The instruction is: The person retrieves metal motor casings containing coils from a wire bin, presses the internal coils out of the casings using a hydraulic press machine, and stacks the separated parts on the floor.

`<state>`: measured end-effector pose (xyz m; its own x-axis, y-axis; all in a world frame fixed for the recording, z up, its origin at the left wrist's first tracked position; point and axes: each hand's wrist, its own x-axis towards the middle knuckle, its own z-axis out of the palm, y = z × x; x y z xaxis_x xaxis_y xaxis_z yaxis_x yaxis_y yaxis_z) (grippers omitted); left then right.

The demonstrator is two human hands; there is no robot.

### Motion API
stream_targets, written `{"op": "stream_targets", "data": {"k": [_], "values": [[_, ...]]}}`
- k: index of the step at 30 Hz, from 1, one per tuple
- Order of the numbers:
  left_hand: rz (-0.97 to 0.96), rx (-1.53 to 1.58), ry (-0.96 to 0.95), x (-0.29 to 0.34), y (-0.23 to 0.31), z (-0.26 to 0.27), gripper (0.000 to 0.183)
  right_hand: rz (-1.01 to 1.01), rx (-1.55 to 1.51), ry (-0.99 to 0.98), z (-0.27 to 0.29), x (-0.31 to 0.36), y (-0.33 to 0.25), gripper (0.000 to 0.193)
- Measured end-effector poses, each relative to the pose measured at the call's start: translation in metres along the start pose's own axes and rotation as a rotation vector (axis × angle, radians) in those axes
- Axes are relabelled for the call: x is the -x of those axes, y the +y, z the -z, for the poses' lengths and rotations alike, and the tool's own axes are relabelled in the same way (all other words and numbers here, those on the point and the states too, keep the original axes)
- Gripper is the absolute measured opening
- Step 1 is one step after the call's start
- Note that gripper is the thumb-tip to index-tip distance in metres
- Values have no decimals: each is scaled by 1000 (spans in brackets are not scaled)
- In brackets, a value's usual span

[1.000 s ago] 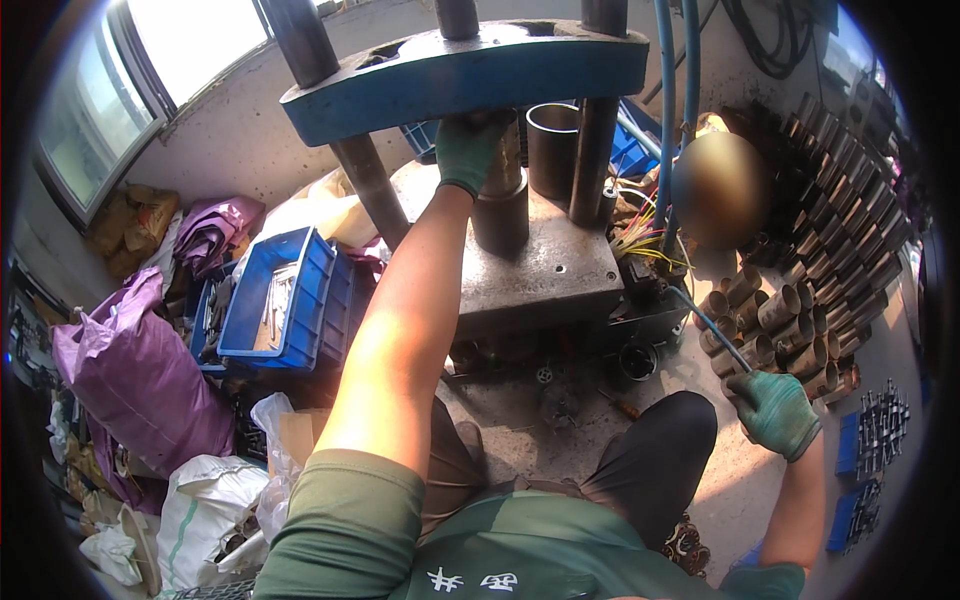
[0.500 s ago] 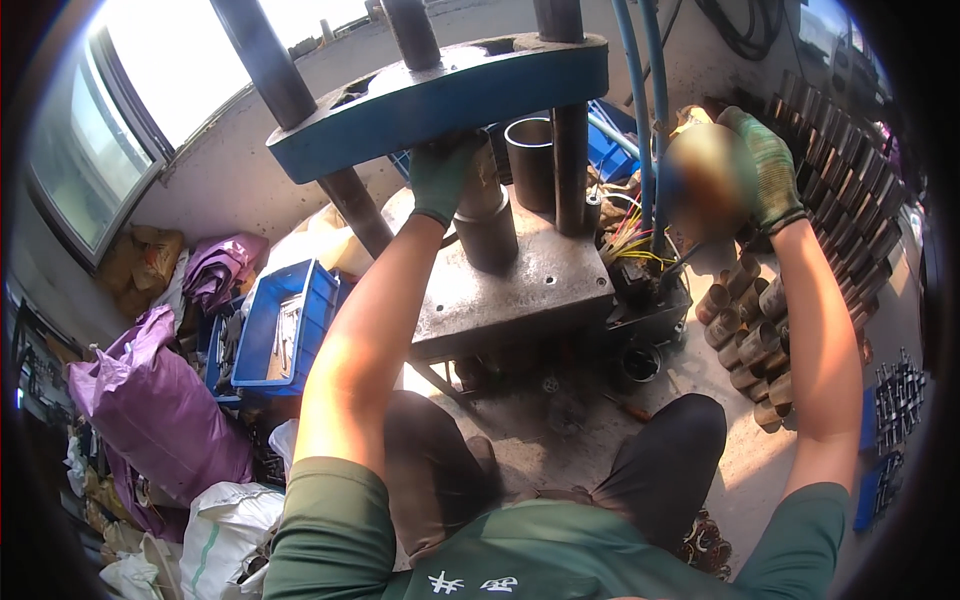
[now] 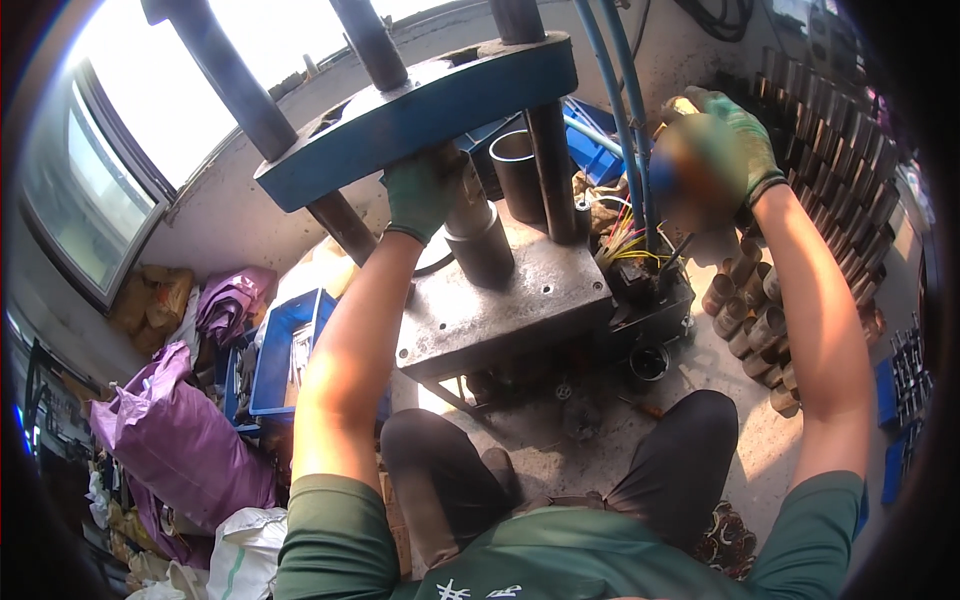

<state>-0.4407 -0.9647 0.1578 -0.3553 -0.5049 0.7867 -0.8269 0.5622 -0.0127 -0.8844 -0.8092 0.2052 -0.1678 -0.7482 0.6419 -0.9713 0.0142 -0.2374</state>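
Observation:
My left hand (image 3: 418,197), in a green work glove, reaches under the blue press plate (image 3: 420,125). It is closed around the upper part of a metal cylinder (image 3: 468,207), its fingers partly hidden. That narrower cylinder stands upright in or on a wider dark metal sleeve (image 3: 481,247), on the steel press bed (image 3: 500,310). Off to the right, my right hand (image 3: 742,140), gloved too, curls over the top and side of a rounded thing (image 3: 697,178). That thing is smeared in the picture, so its kind cannot be told.
Behind the work stands another open metal tube (image 3: 518,175), beside a press column (image 3: 555,170). Blue hoses (image 3: 630,120) and loose wires (image 3: 625,235) run near my right hand. Stacked metal tubes (image 3: 830,170) line the right. Left are a blue bin (image 3: 275,365) and purple sack (image 3: 185,440).
The whole view has shifted and tilted slightly, putting the press a little further left. Both hands keep their places on the cylinder and the blurred thing.

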Motion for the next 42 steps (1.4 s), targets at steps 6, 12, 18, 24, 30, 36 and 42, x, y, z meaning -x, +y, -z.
{"op": "stream_targets", "data": {"k": [6, 12, 18, 24, 30, 36, 42], "values": [[-40, 93, 131, -5, 6, -7, 40, -2, 175, -143, 26, 11, -28, 62], [-8, 150, 191, -7, 20, 3, 34, 35, 204, -22, 40, 23, -38, 52], [-81, 97, -44, -14, 3, 16, 26, -18, 149, -79, 47, 33, -47, 46], [-198, -196, -171, -20, 5, 15, 28, -20, 178, -29, 47, 30, -44, 42], [-284, -178, -233, -30, 8, 21, 31, -29, 100, -72, 57, 35, -47, 37], [-156, -104, -178, -30, 18, 56, 28, 37, 64, -62, 56, 57, -42, 49], [-31, 33, -257, -16, 22, 29, 38, -3, 8, -35, 75, 64, -42, 39]]}}
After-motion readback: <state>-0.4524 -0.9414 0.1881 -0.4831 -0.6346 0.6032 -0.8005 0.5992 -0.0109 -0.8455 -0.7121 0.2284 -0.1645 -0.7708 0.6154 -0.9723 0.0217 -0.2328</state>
